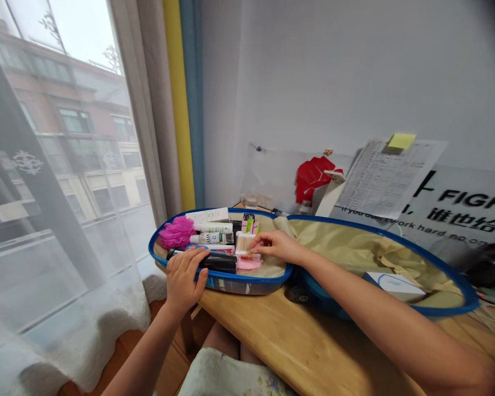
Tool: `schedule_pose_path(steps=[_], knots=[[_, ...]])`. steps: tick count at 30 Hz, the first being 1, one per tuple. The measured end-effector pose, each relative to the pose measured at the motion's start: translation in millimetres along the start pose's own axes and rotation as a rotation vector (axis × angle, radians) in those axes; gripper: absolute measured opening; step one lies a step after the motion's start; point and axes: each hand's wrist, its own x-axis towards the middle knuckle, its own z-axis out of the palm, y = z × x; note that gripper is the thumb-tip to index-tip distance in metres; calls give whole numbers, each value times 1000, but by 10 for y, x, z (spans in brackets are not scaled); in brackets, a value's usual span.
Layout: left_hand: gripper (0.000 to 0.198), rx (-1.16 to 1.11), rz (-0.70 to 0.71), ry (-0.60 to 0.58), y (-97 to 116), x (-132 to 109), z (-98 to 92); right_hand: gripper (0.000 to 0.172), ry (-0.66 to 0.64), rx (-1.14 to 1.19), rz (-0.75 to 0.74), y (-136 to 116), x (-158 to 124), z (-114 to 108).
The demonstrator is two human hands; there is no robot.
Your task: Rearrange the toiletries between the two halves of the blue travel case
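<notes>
An open suitcase with a blue rim (268,281) lies on a wooden table. Its left half holds a magenta bath puff (177,232), a LUX bottle (212,237), a white box (208,215), a black cylinder (218,262), cotton swabs (245,243) and a pink item (249,263). My left hand (188,272) rests over the near left rim and the black cylinder's left end, fingers spread. Over the swabs and pink item, my right hand (276,246) has thumb and fingers pinched together; whatever lies between its fingertips is too small to name.
In the suitcase's right half (334,242) is a white and blue box (400,286). The wooden table (289,335) runs along the near side. Papers (388,176) stand by the wall, cables lie at right, and a sheer curtain (66,192) hangs at left.
</notes>
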Motion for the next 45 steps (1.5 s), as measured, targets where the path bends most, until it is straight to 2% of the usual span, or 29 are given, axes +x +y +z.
schedule_pose_path(steps=[6, 12, 19, 22, 25, 27, 30, 34, 38, 43, 45], knots=[[36, 3, 4, 3, 10, 5, -8, 30, -65, -156, -49, -39, -24, 15], [36, 1, 1, -2, 13, 9, -15, 13, -116, -239, -53, -154, -51, -17], [36, -2, -3, 2, 17, 18, -19, 16, -140, -278, -83, -158, -32, -24], [36, -8, -5, -2, 19, 20, -18, 17, -58, -298, -9, -95, -19, -92], [37, -10, -12, -7, 20, 21, -18, 19, 8, -497, 140, -58, -37, -169], [37, -7, -16, -8, 21, 19, -17, 20, -65, -655, 204, -73, -66, -194], [37, -6, -20, -8, 19, 11, -14, 29, -169, -790, 225, -132, -99, -169], [37, -13, -29, -24, 12, -3, -11, 29, -176, -876, 225, -177, -86, -77], [36, -20, -21, -17, 11, -2, -11, 22, -123, -912, 239, -200, -79, -68], [36, -23, -13, -9, 7, 4, -1, 22, 108, -987, 345, -268, -116, -238], [36, -17, -7, -6, 6, 6, -2, 21, 171, -908, 367, -284, -122, -289]])
